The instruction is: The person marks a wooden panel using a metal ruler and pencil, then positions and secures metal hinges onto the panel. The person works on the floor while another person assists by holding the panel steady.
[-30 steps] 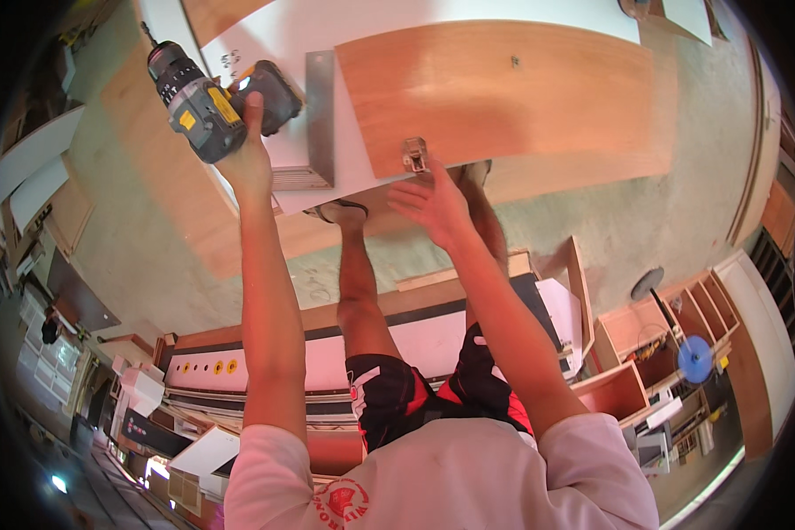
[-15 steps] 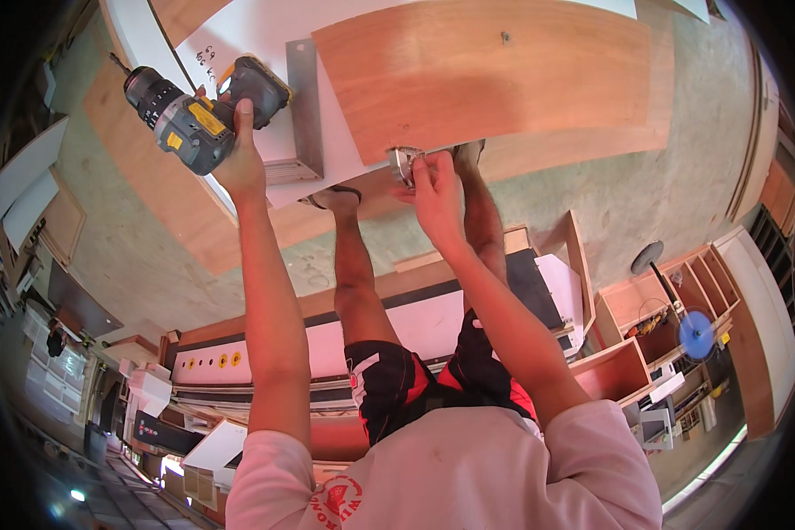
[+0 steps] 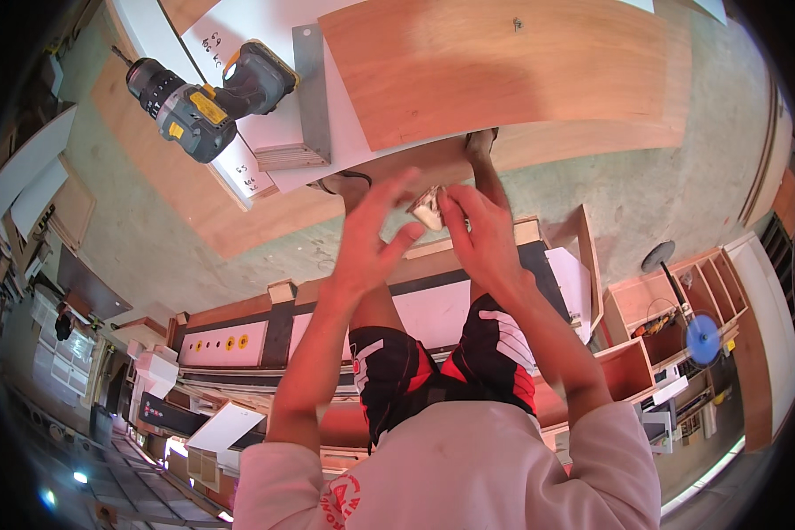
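Observation:
Between thumb and fingers, my right hand (image 3: 481, 231) pinches a small shiny metal piece (image 3: 427, 208), whose exact kind I cannot make out. My left hand (image 3: 371, 234) is beside it, fingers apart and slightly blurred, holding nothing. A grey and black cordless drill with yellow labels (image 3: 205, 108) lies on its side at the far left, its bit pointing left. Next to the drill, a grey strip-like block with a layered end (image 3: 311, 110) rests on a white panel (image 3: 349, 146).
A curved-edged wooden sheet (image 3: 503, 75) lies over the white panel, with a small metal bit (image 3: 518, 25) on top. Behind my legs is a long white and black panel stack (image 3: 424, 314). Open wooden boxes (image 3: 623, 371) and a blue-bladed fan (image 3: 702, 338) are at the right.
My left hand has let go of the drill, which now lies on the panel, and has come across toward my right hand. The right hand has drawn the metal piece slightly nearer and rightward.

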A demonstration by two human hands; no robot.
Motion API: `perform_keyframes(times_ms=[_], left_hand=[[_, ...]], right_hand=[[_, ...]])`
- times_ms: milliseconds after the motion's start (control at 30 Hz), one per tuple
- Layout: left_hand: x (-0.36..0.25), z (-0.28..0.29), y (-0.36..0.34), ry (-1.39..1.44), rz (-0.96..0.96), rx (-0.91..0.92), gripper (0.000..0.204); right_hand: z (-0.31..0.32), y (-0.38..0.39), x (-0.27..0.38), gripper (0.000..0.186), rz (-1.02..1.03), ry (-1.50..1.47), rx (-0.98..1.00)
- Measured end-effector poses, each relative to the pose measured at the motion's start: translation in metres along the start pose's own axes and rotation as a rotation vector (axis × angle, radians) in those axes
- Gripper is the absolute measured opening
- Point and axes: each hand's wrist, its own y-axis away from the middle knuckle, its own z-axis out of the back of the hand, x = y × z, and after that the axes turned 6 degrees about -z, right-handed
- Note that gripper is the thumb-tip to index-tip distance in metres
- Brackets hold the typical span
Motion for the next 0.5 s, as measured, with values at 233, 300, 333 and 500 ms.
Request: perform_keyframes(times_ms=[233,300,333,500], left_hand=[[-0.018,-0.012,0.001,-0.09,0.123,0.133,0.033],[-0.023,-0.016,0.005,-0.106,0.178,0.149,0.026],[-0.024,-0.02,0.008,-0.106,0.167,0.12,0.024],[-0.013,-0.027,0.027,-0.153,0.171,0.117,0.016]], right_hand=[[0.027,0.006,0.007,0.015,0.052,0.037,0.237],[0.031,0.007,0.0,0.013,0.054,0.038,0.312],[0.029,0.008,-0.001,0.014,0.039,-0.022,0.316],[0.012,0.024,-0.012,0.018,-0.032,-0.081,0.341]])
